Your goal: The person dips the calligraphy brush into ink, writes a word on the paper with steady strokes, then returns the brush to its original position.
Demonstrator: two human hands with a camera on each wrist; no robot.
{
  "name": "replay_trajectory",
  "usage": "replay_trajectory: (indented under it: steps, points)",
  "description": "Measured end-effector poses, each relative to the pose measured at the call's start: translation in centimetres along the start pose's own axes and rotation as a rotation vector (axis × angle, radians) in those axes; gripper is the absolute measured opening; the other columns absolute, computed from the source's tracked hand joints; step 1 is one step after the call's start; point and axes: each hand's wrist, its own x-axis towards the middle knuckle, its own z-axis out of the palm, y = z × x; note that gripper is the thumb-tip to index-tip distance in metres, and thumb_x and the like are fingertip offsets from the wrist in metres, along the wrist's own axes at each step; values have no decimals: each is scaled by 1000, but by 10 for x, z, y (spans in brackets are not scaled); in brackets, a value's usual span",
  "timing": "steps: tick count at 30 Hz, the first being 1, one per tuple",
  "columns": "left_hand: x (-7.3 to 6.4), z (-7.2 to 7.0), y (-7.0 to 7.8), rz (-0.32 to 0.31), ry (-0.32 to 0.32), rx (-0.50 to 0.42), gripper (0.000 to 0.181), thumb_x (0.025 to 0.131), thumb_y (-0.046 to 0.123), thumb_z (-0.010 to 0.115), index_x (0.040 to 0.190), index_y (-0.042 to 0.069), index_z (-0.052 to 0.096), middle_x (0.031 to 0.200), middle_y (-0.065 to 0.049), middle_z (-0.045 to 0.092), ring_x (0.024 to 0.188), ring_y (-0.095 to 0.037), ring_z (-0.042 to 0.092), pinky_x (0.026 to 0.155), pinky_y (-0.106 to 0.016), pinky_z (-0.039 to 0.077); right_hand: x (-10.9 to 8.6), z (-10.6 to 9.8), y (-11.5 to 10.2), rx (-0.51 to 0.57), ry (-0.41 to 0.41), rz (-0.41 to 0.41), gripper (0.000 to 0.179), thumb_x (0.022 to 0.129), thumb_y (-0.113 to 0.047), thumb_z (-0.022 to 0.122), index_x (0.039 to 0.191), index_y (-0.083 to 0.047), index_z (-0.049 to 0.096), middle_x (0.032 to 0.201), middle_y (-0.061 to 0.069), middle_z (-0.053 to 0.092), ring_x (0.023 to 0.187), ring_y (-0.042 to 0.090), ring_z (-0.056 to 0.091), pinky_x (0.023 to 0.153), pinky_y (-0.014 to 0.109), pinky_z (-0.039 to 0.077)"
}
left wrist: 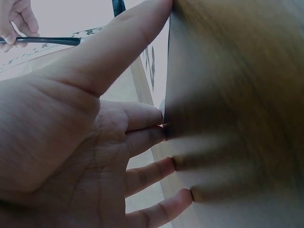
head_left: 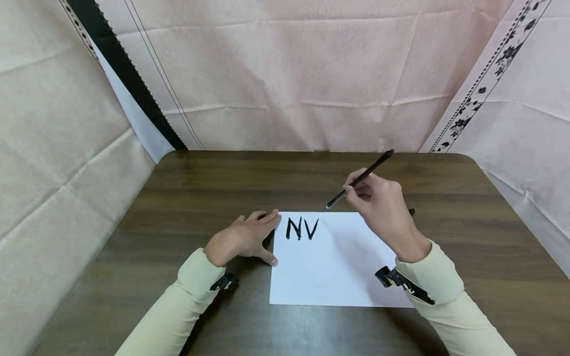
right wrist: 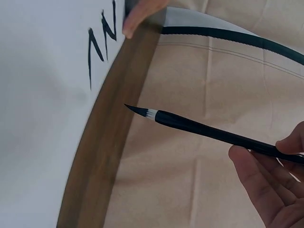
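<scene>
A white sheet of paper (head_left: 329,277) lies on the brown wooden table, with the black letters N and V (head_left: 302,229) painted near its upper left corner. My left hand (head_left: 247,237) rests with spread fingers at the paper's left edge, thumb and fingertips right on that edge. Between thumb and fingers, my right hand (head_left: 378,205) pinches a black ink brush (head_left: 367,172). In the right wrist view the brush (right wrist: 209,130) shows a dark, pointed, inked tip with a pale band at its base. The tip hovers by the paper's top edge, just right of the V.
A small dark object (head_left: 411,211) pokes out behind my right wrist, mostly hidden. The wooden table (head_left: 222,178) reaches back to a pale cloth backdrop (head_left: 311,74). Black trim (head_left: 129,74) and a floral border (head_left: 485,84) mark the cloth. Both wrists wear small black cameras.
</scene>
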Motion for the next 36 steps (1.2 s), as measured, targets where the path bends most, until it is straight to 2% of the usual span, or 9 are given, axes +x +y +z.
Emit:
replay_trajectory:
  steps: [5,11,16,22,36]
  points:
    - [-1,1,0,-5,2,-4,114,85,53,86,171,19,19,178,1,10,163,-31,12,126,-65,16,0,-6,0,-1,13,19,10,100,0,67,106,-5,73,98,11,78,87,24,78,77,42,62]
    - [-1,3,0,-13,1,-17,114,85,53,86,171,19,19,178,2,10,163,-31,12,126,-65,15,0,-5,1,-15,-20,48,9,101,-2,67,108,-6,72,99,10,78,87,22,76,77,40,61]
    - [-2,2,-1,-3,3,-31,114,86,52,86,171,19,18,178,2,10,163,-30,11,126,-66,14,0,-4,2,-20,-20,38,10,101,0,66,108,-5,72,100,11,78,87,23,76,77,43,61]
    - [-2,0,-2,11,-4,-31,113,87,52,85,171,19,17,178,2,8,163,-29,9,126,-65,14,-1,-2,4,0,-17,39,11,101,1,65,107,-6,72,102,11,78,90,23,76,79,40,61]
    - [-2,1,-2,15,-1,-42,114,87,51,85,171,19,16,178,2,8,163,-29,9,126,-66,13,-1,9,8,-44,-81,33,9,100,3,65,106,-2,70,100,13,78,90,25,77,81,46,63]
